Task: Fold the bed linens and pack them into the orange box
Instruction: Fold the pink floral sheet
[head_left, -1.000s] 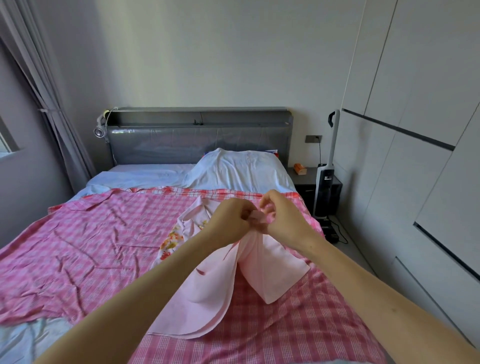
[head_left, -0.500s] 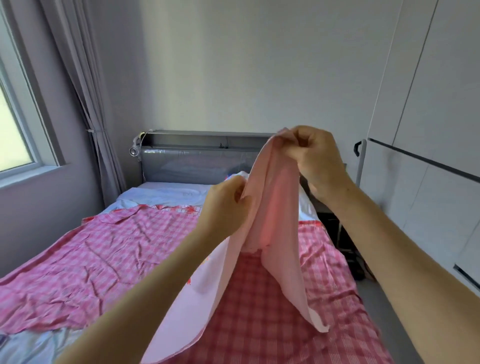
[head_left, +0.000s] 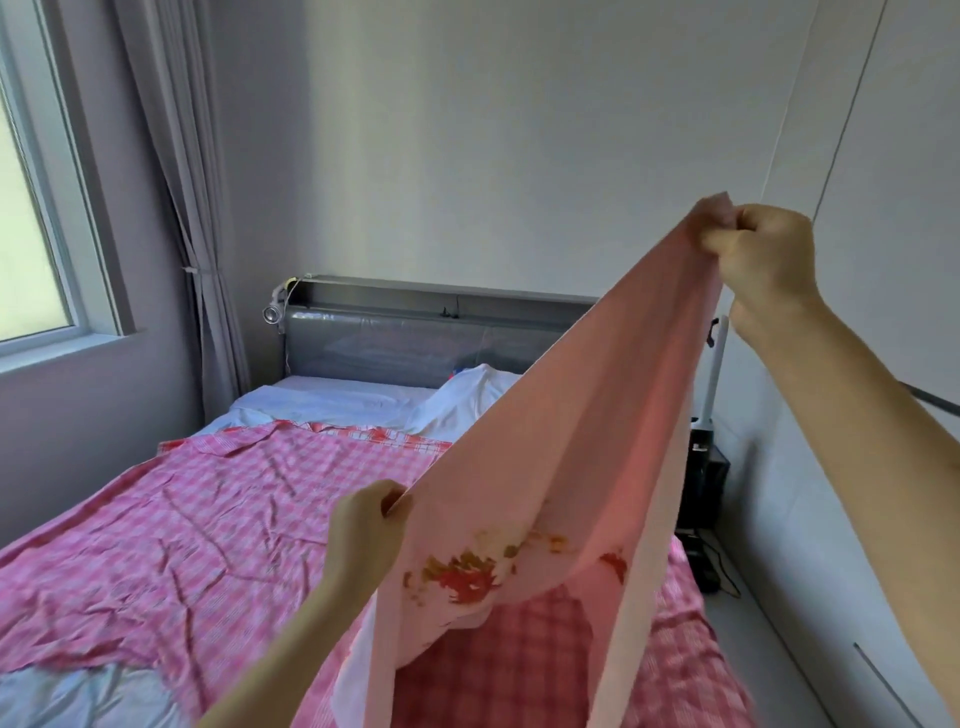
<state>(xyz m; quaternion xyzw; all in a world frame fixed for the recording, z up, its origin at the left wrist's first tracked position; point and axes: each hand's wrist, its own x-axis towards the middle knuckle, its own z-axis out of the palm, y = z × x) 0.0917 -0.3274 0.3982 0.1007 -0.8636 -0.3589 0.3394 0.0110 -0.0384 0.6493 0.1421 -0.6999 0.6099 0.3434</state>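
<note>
A wrinkled pink checked sheet is spread across the bed. Above the bed's middle, the left hand pinches the lower edge of a pale pink, flower-printed linen. The linen hangs stretched in the air over the bed's right half. Its top corner is gripped by the curled fingers of the right hand, high above the bed's right edge.

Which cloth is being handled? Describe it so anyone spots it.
Find the bed with the grey headboard. Over its pink checked sheet, the left hand and right hand hold up a pale pink cloth. Unlike that sheet, it is plain, with an orange-red print.
</note>
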